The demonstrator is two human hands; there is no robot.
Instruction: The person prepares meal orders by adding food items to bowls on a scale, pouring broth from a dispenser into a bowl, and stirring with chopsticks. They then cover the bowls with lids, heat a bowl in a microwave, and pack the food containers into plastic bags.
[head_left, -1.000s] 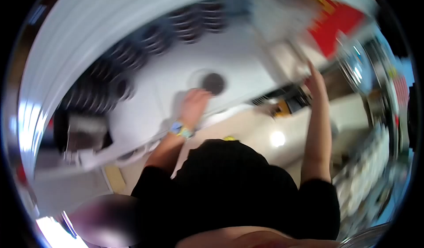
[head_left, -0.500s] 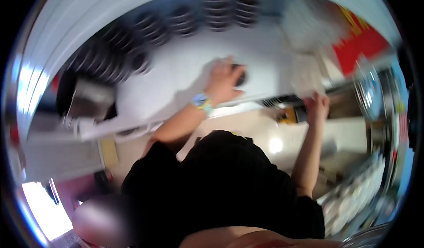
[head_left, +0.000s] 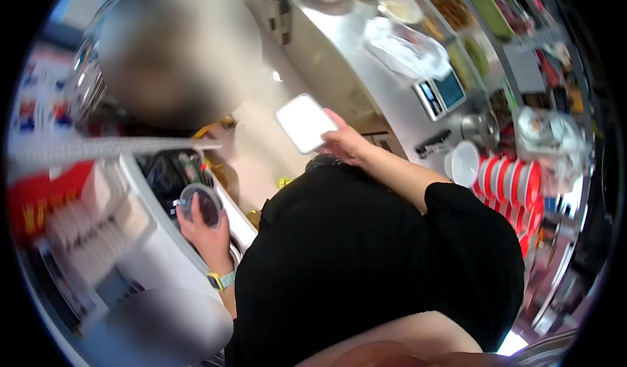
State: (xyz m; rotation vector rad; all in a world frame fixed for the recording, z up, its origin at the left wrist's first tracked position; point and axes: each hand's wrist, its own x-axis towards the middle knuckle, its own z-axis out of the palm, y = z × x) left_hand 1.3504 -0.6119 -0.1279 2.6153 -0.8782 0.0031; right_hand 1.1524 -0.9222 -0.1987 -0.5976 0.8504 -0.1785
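Note:
My left hand (head_left: 208, 236), with a watch on the wrist, is closed around a round tub (head_left: 210, 205) that looks dark inside. It is held near the edge of the white counter, and its contents are too blurred to name. Out in front of my body, my right hand (head_left: 345, 139) grips a white rectangular tray (head_left: 304, 124) with rounded corners by its near edge. The tray is over the floor, apart from both counters.
At right, a steel counter (head_left: 339, 30) bears bowls (head_left: 400, 6), a plastic bag (head_left: 408, 48), a scale (head_left: 441, 94) and red-and-white stacked containers (head_left: 513, 181). A black bag (head_left: 171, 174) lies by the white counter (head_left: 163, 252). Large blurred patches hide the upper left and lower left.
The view has swung round from the white counter with its dark stacks towards the steel counter. The left hand has lifted the round tub off the counter; the right hand now holds the white tray before me.

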